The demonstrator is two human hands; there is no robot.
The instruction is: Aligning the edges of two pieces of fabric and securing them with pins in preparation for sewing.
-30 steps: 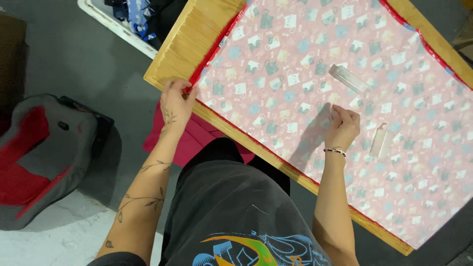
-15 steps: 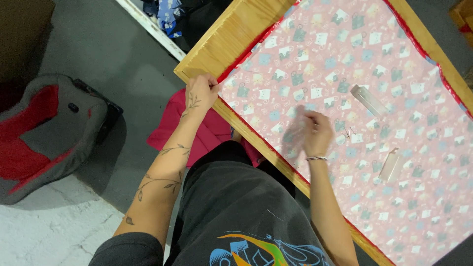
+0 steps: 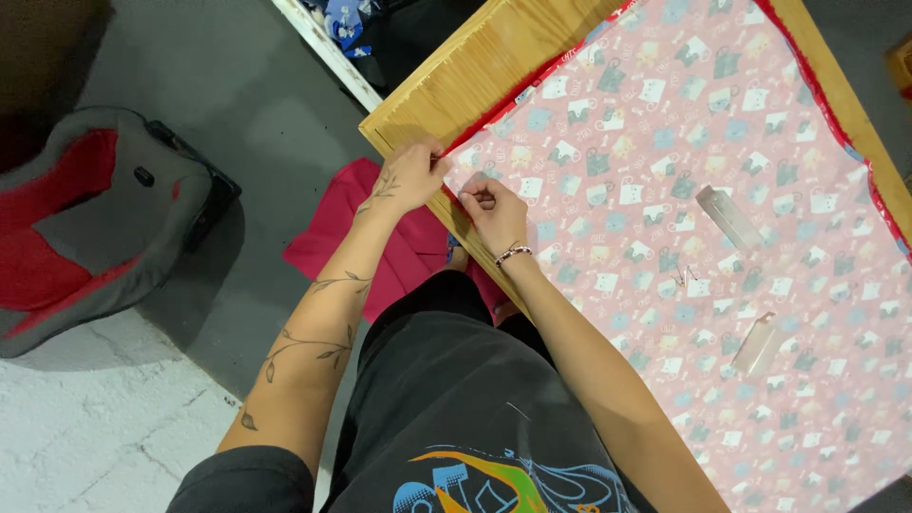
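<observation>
A pink patterned fabric (image 3: pixel 722 256) with a red edge lies spread over a wooden table (image 3: pixel 484 66). My left hand (image 3: pixel 408 178) pinches the fabric's near corner at the table's front edge. Right beside it, my right hand (image 3: pixel 494 211) pinches the same edge, fingers curled on the cloth; a bracelet sits on that wrist. The two hands almost touch. More red fabric (image 3: pixel 361 237) hangs down below the table edge in front of my legs.
Two metal clips (image 3: pixel 728 216) (image 3: pixel 757 344) and a small metal piece (image 3: pixel 682 277) lie on the fabric to the right. A grey and red seat (image 3: pixel 85 228) sits on the floor at left. A white frame (image 3: pixel 328 47) with blue items stands beyond the table corner.
My right hand slid left along the fabric edge from the middle of the cloth to meet the left hand at the corner. The view shifted, so the table sits further right.
</observation>
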